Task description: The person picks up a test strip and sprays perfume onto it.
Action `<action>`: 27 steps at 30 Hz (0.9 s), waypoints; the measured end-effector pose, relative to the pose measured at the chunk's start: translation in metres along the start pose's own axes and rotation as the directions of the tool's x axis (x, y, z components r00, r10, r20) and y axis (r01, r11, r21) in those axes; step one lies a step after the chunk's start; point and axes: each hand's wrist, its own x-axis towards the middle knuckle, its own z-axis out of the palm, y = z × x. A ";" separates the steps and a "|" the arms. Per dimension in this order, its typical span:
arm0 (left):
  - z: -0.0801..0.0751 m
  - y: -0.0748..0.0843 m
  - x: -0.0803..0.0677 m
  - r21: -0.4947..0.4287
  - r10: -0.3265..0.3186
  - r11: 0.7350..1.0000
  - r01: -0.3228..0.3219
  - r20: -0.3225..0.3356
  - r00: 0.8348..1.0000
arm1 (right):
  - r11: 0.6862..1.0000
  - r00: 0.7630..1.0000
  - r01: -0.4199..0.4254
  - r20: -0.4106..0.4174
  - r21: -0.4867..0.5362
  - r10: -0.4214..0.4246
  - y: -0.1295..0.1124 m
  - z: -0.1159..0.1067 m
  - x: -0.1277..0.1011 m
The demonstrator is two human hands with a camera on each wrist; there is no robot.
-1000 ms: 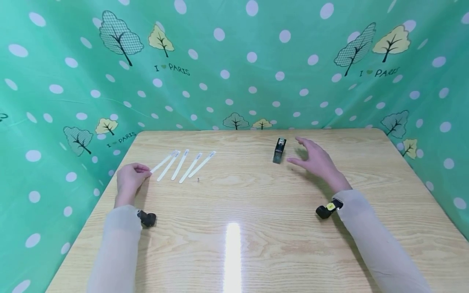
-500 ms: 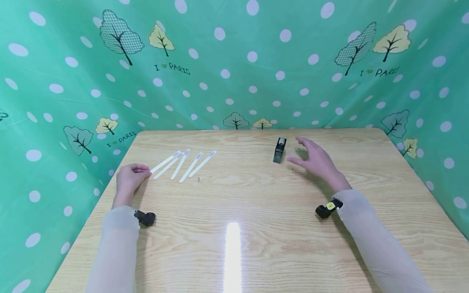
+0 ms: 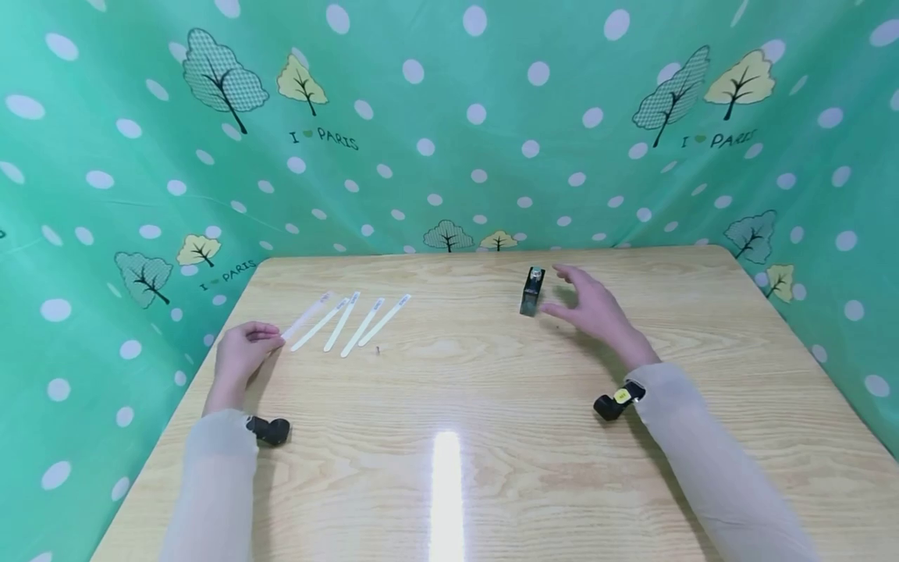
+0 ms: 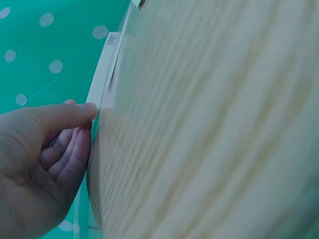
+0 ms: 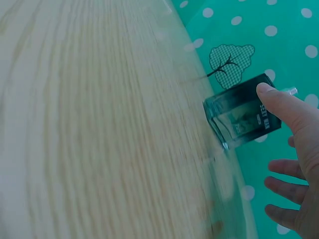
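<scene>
5 slim white strips (image 3: 347, 321), small dark glass bottle (image 3: 531, 290)

5 paper strips (image 3: 347, 321) lie on the table (image 3: 492, 437) left, the bottle (image 3: 531, 290) far right, well apart

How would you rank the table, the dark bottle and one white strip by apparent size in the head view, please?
1. Table, by far the largest.
2. A white strip: longer than the bottle, though much thinner.
3. Dark bottle: shortest, but it lies farther from the camera, so ranks 2 and 3 are unsure.
</scene>
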 end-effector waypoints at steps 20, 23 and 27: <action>-0.003 0.020 -0.007 -0.223 -0.035 0.974 0.038 0.016 0.999 | 0.966 1.000 -0.005 -0.027 0.259 0.012 -0.015 0.020 0.018; -0.002 0.026 -0.008 -0.222 -0.047 0.974 0.053 0.033 0.998 | 0.953 0.999 -0.031 -0.018 0.300 0.038 -0.015 0.022 0.019; 0.000 0.035 -0.010 -0.291 -0.056 0.954 0.072 0.060 0.997 | 0.943 0.998 -0.056 0.001 0.328 0.059 -0.018 0.021 0.020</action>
